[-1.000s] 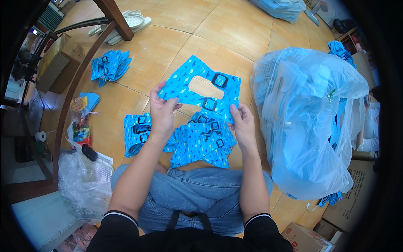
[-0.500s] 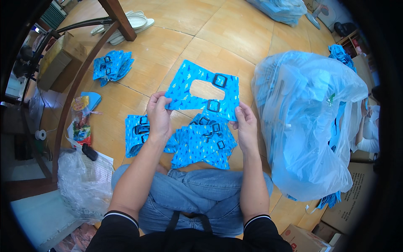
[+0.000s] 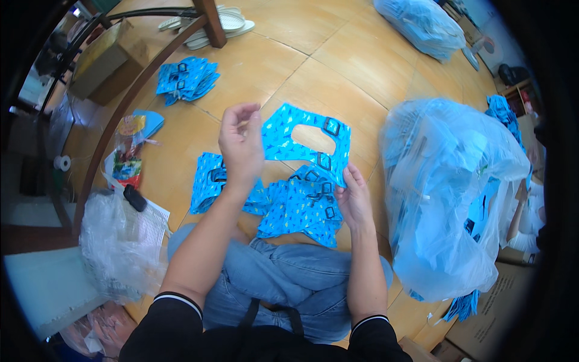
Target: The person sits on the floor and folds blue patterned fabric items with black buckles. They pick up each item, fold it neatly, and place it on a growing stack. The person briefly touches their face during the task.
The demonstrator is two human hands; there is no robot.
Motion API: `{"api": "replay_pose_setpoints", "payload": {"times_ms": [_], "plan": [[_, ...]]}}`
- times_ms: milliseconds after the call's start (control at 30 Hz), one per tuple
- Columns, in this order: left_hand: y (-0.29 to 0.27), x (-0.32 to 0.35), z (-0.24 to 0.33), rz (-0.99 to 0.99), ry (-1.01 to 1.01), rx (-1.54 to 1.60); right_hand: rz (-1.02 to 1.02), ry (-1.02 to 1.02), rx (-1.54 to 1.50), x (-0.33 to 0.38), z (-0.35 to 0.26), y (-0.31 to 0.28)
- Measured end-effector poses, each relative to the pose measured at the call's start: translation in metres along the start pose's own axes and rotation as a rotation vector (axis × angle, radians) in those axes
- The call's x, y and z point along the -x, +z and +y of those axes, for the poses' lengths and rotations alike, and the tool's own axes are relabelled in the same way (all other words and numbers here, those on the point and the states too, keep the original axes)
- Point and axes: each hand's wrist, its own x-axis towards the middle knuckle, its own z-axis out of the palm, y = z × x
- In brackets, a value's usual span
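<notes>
A flat blue patterned fabric piece (image 3: 280, 136) with an oval cutout and two black buckles hangs in front of me. My right hand (image 3: 356, 196) pinches it at the lower right corner. Beside its left edge, my left hand (image 3: 242, 145) is raised with fingers loosely curved and apart, seemingly off the cloth. Under the held piece lies a stack of similar blue pieces (image 3: 295, 211), also with black buckles. Left of that stack, partly behind my left forearm, is a folded blue bundle (image 3: 207, 184).
A big clear plastic bag of blue pieces (image 3: 434, 217) stands at the right. Another blue pile (image 3: 187, 81) lies far left near a wooden frame leg (image 3: 209, 24) and pale sandals (image 3: 232, 23). Crumpled clear plastic (image 3: 111, 253) sits at the left, cardboard (image 3: 494, 308) lower right.
My left hand has come off the fabric's left edge and risen. The right hand still holds the piece by its corner. The whole view has shifted slightly.
</notes>
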Motion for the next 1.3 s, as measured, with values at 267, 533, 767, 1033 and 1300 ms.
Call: {"api": "replay_pose_setpoints", "payload": {"times_ms": [267, 533, 767, 1033, 1300], "plan": [[0.013, 0.041, 0.027, -0.345, 0.967, -0.402, 0.04, 0.059, -0.076, -0.003, 0.03, 0.022], [0.015, 0.056, 0.053, -0.127, 1.021, -0.119, -0.057, 0.104, -0.033, -0.016, 0.071, 0.063], [0.016, 0.054, 0.029, -0.335, 0.873, -0.149, 0.001, 0.11, 0.782, -0.015, 0.134, 0.084], [0.021, 0.058, 0.018, -0.517, 0.649, -0.164, 0.072, -0.227, 1.355, 0.001, 0.126, 0.075], [0.026, 0.056, 0.006, -0.489, 0.533, -0.24, -0.088, -0.217, 1.707, 0.039, 0.071, -0.012]]}}
